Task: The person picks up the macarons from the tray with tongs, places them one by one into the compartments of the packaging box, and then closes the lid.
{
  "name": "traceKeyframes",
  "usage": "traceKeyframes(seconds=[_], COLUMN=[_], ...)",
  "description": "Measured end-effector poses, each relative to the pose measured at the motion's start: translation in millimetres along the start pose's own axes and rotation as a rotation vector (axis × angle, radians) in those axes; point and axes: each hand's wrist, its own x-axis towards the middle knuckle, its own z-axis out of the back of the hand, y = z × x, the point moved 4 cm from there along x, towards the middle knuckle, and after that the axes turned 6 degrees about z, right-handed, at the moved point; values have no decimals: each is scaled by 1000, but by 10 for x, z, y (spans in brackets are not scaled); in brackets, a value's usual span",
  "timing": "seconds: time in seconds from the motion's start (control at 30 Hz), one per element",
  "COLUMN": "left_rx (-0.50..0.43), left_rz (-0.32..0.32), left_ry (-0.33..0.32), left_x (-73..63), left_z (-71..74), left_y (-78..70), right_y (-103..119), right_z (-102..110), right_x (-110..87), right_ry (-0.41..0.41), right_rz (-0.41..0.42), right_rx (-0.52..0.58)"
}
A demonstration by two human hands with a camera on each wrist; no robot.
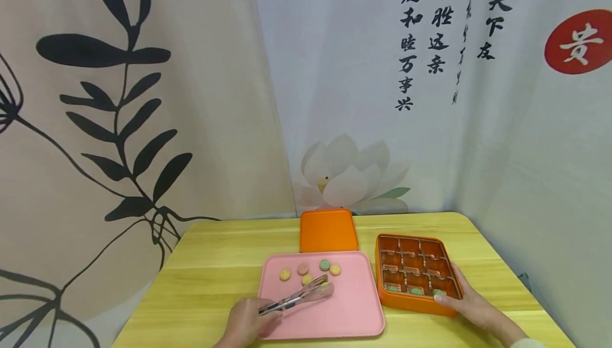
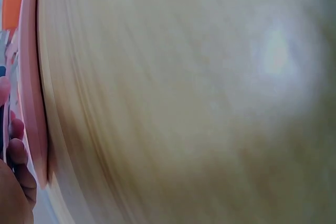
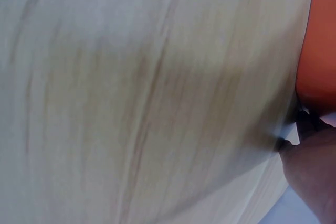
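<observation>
My left hand (image 1: 246,320) grips metal tongs (image 1: 297,299) at their dark handle end, over the left front of a pink tray (image 1: 349,319). The tong tips reach near several small macaron-like rounds at the back of the tray: a pink one (image 1: 303,269), a green one (image 1: 324,265) and yellow ones (image 1: 285,274). Something yellowish shows between the tips, partly hidden by the metal. My right hand (image 1: 470,301) holds the right front corner of an orange box (image 1: 416,302), thumb over the rim. Green rounds (image 1: 417,290) lie in the box's front row of compartments.
A flat orange lid (image 1: 329,231) lies behind the tray, near the table's back edge. The wooden table (image 1: 210,279) stands against a printed curtain (image 1: 229,98). In the left wrist view, the tray's raised edge (image 2: 32,87) borders the table surface.
</observation>
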Motion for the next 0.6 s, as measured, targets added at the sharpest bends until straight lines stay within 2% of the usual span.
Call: traceKeyframes(seconds=[0.37, 0.6], left_rx=[-75, -54], left_rz=[66, 89], left_ry=[37, 29], left_x=[27, 111], left_z=[-6, -44], left_y=[-66, -181], right_y=[-19, -10], right_z=[-13, -16], right_x=[-8, -27], right_ry=[-4, -1], right_rz=[14, 23], right_rx=[22, 19])
